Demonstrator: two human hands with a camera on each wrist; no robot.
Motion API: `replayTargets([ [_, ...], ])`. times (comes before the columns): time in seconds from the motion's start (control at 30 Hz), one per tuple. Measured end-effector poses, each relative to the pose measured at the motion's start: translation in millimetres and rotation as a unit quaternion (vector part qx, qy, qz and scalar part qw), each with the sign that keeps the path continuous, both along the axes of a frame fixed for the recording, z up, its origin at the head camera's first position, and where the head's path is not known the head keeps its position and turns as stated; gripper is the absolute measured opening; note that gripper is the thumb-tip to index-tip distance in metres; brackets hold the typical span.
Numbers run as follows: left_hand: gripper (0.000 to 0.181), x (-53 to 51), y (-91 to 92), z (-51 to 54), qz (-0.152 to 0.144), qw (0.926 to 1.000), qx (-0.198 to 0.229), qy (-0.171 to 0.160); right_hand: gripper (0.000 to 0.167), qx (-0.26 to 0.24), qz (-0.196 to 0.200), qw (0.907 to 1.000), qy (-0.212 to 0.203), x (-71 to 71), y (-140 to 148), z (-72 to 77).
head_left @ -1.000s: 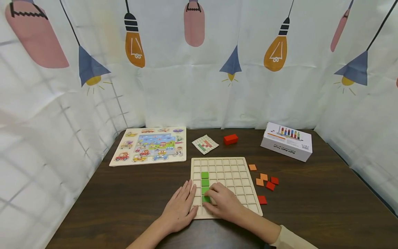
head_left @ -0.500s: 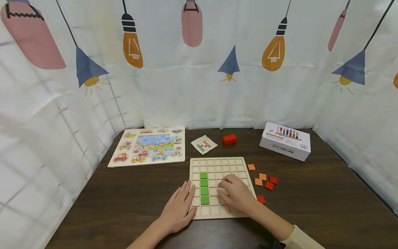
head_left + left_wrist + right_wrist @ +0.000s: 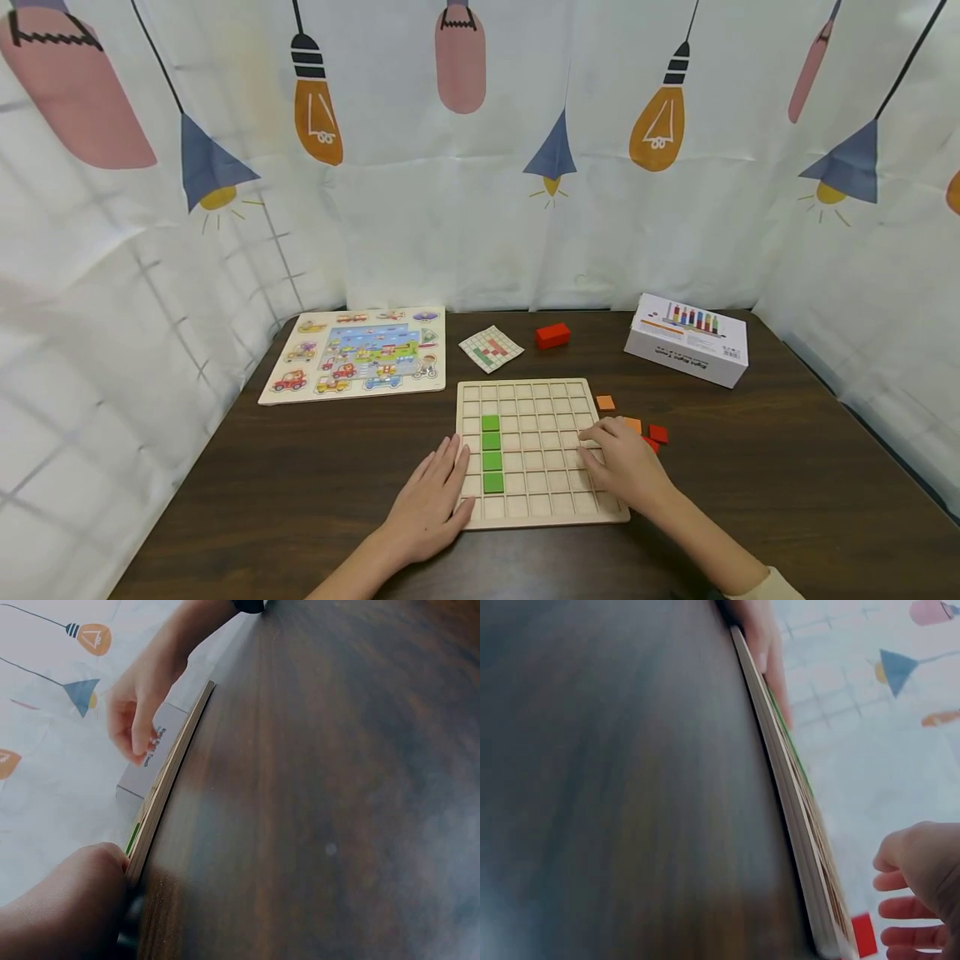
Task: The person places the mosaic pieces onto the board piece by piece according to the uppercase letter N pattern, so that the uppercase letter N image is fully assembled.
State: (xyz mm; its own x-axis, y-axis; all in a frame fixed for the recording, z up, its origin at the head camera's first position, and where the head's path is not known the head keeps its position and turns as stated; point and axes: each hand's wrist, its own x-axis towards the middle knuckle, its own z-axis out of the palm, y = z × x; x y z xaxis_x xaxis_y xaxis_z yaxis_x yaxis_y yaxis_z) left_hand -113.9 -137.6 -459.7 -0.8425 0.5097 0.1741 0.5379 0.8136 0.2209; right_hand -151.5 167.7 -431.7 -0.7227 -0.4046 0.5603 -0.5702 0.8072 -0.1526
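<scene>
A pale wooden grid board (image 3: 551,508) lies on the dark table, with several green square tiles (image 3: 491,461) in a column at its left. My left hand (image 3: 429,502) rests on the board's left edge, fingers straight. Above the board's right edge is my right hand (image 3: 628,467), its fingers loosely bent and nothing visible between them. Close beyond it lie orange tiles (image 3: 605,403) and red tiles (image 3: 657,434), some partly covered by the hand. In the right wrist view, a red tile (image 3: 864,934) shows beside the board's corner, near the right fingertips.
Behind the board lie a patterned card (image 3: 491,349) and a red block (image 3: 553,336). A vehicle picture puzzle (image 3: 352,392) is at the back left, and a white printed box (image 3: 686,354) stands at the back right. A printed curtain (image 3: 450,225) hangs behind the table.
My right hand has moved right, from the lowest green tile across the board to its right edge, leaving that tile in its cell. My left hand has stayed in place.
</scene>
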Motion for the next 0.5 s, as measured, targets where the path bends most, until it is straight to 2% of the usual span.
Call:
replayTargets([
  [0.2, 0.063, -0.2, 0.4, -1.3, 0.002, 1.0, -0.001, -0.009, 0.016, -0.017, -0.012, 0.9997, 0.01, 8.4, 23.2, -5.9],
  [0.4, 0.063, -0.3, 0.4, -0.1, 0.006, 0.9999, -0.002, -0.009, 0.017, -0.028, -0.055, 0.9968, -0.05, 19.5, 37.4, -10.8],
  [0.5, 0.063, 0.2, 0.7, 0.4, 0.005, 1.0, 0.0, -0.007, 0.02, -0.025, -0.063, 0.9947, -0.078, 25.1, 42.5, -12.6],
])
